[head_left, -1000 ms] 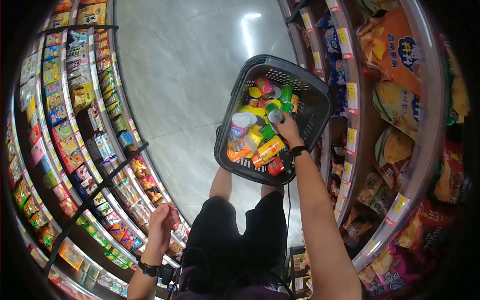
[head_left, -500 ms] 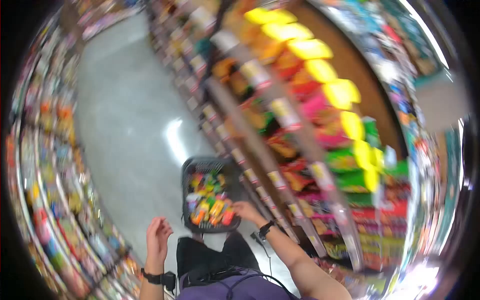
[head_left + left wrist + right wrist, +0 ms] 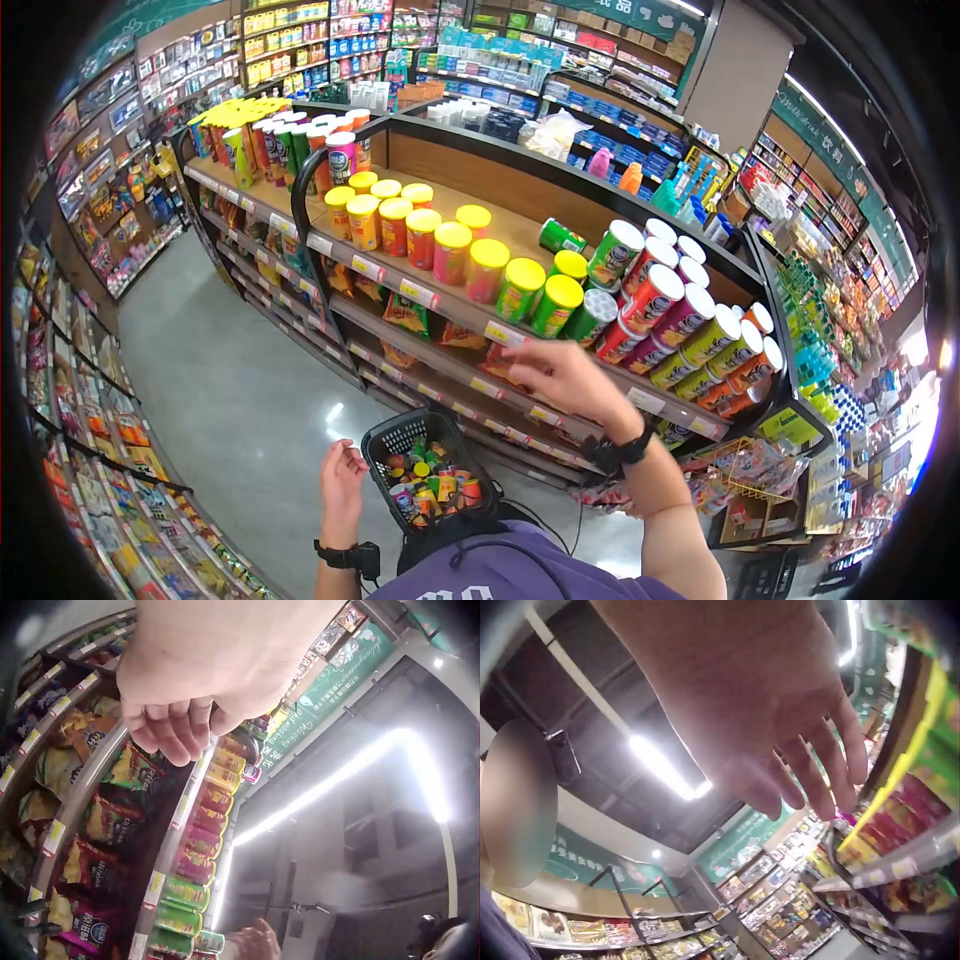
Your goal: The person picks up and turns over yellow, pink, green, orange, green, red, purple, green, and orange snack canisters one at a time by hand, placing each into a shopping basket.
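Note:
My right hand (image 3: 572, 382) hangs empty in front of the shelf edge, its fingers loosely bent, just below the yellow-lidded cans (image 3: 488, 268). In the right wrist view that hand (image 3: 772, 727) has its fingers spread and touches nothing. My left hand (image 3: 342, 490) is raised, empty, at the left side of the black basket (image 3: 388, 440), with relaxed fingers. The left wrist view has the left hand (image 3: 202, 682) with fingers loosely bent. Several colourful cans (image 3: 437, 484) lie inside the basket. A green can (image 3: 562, 236) lies on its side behind the yellow-lidded row.
White-lidded cans (image 3: 655, 297) stand stacked at the right of the top shelf. Bagged snacks (image 3: 407, 315) fill the tier below. Another packed shelf (image 3: 95, 440) runs along the left, across the grey floor (image 3: 230, 370). A wire rack (image 3: 750, 468) stands at the lower right.
The head view has swung up from basket and aisle to the can shelf. My right hand has left the can it touched in the basket and risen to the shelf front. The left hand stays raised.

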The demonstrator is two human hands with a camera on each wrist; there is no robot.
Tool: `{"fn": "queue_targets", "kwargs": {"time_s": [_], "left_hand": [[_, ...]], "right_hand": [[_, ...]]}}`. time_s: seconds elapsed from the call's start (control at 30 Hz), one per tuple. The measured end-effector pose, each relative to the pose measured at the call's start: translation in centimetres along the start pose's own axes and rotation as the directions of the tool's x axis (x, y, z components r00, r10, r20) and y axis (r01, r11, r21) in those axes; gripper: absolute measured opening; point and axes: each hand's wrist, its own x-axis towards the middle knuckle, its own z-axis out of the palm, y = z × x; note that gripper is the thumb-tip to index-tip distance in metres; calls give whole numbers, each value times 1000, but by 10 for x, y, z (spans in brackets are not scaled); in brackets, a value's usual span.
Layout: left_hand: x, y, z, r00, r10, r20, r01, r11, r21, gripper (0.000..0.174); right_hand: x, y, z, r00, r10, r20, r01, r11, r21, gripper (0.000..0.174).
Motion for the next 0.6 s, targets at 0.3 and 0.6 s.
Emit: {"fn": "queue_targets", "kwargs": {"time_s": [0.3, 0.6], "left_hand": [[-18, -18, -13, 996, 46, -79, -48, 998, -30, 21], [-52, -48, -56, 936, 161, -313, -228, 955, -190, 22]], "right_hand": [[196, -44, -92, 971, -194, -137, 74, 796, -601, 39], [392, 280, -177, 997, 49, -52, -65, 326, -943, 17]]}}
